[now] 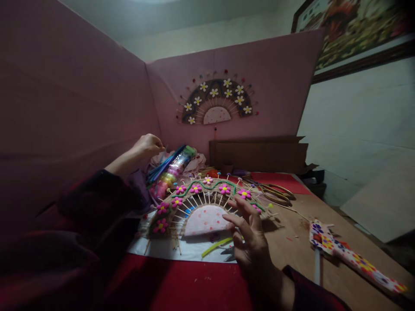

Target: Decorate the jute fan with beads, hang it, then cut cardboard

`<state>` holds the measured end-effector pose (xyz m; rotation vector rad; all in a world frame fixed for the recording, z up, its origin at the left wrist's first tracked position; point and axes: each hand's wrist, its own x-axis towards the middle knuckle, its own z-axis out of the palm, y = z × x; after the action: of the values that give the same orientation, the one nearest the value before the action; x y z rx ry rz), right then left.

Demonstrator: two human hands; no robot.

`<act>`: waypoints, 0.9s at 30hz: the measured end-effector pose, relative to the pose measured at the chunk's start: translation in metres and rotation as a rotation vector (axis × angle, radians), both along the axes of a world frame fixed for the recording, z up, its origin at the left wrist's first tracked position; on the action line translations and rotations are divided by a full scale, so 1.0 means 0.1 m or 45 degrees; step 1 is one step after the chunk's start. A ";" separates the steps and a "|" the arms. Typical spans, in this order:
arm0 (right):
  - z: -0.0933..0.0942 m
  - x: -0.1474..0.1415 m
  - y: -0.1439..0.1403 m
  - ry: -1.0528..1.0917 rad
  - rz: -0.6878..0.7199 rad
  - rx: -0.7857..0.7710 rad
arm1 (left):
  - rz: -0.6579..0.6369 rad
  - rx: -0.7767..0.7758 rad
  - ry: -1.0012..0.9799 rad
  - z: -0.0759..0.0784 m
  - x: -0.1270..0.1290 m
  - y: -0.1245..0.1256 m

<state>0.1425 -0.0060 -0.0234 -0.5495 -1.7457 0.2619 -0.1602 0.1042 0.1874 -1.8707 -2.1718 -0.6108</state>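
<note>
Left hand (147, 144): we hold it raised at the bundle of pipe cleaners (165, 166), fingertips pinched together on what looks like the end of one blue strand; the pinch is too dim to confirm.
Right hand (248, 235): fingers spread wide, holding nothing, tips resting on or just over the fan craft (207, 203), likely to steady it.
Fan craft: lies flat under our right fingertips, on white paper (194, 250), ribs pointing away from the pink half-circle.
Yellow strip (215, 247): just left of our right palm.
Scissors (277, 194): beyond our right fingertips, apart.
Glue gun (350, 255): right of that wrist, well apart.
Finished fan (216, 101): on the pink board, perhaps as a model.
</note>
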 end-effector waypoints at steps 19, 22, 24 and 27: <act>-0.02 0.00 -0.03 0.015 0.141 -0.009 | 0.093 -0.354 0.233 -0.16 -0.27 0.20; -0.05 -0.01 -0.02 -0.024 0.120 -0.018 | 0.138 -0.481 0.321 -0.22 -0.23 0.20; -0.05 0.00 -0.01 -0.092 0.091 0.009 | 0.195 -0.579 0.371 -0.28 -0.20 0.20; -0.01 0.02 -0.01 -0.137 0.092 0.069 | 0.257 -0.713 0.429 -0.36 -0.15 0.21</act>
<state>0.1442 -0.0071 -0.0242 -0.4685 -1.8737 0.2386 -0.1753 0.1251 0.1513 -1.7726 -2.4010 0.3690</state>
